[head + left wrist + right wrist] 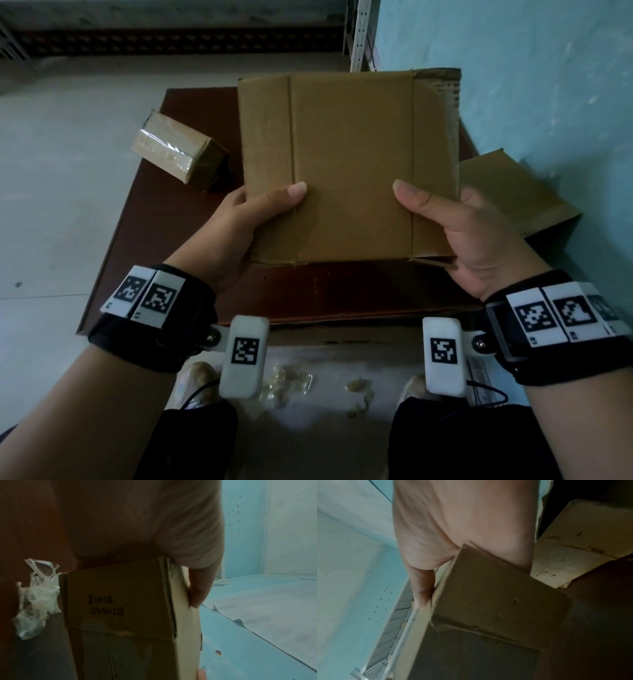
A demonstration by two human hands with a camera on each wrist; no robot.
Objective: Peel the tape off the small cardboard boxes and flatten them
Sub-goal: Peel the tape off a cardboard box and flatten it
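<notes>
Above the brown desk (144, 219), both hands are holding one cardboard box (349, 164) up in the air. The left hand (239, 229) is gripping the box's left edge, with the thumb lying on top and the fingers tucked under. The right hand (455, 240) is gripping the right edge the same way, thumb on top. The box is looking almost flat now, with two long fold lines running down its face, so the person is probably doing the flattening step on this one. Next, the hands will likely need to press the sides together and lay it down, maybe on the flat cardboard (513, 195) sitting at the right side of the desk. Another small box (178, 150) is lying on the far left part of the desk, well apart from the hands, and shiny tape is wrapping it, so it is waiting for peeling. Crumpled bits of clear tape (287, 383) are lying on the floor near the person's feet. From the left wrist view, dark printed writing (104, 607) is showing on the box's side, starting with a "2", but the rest is too blurry to read.
</notes>
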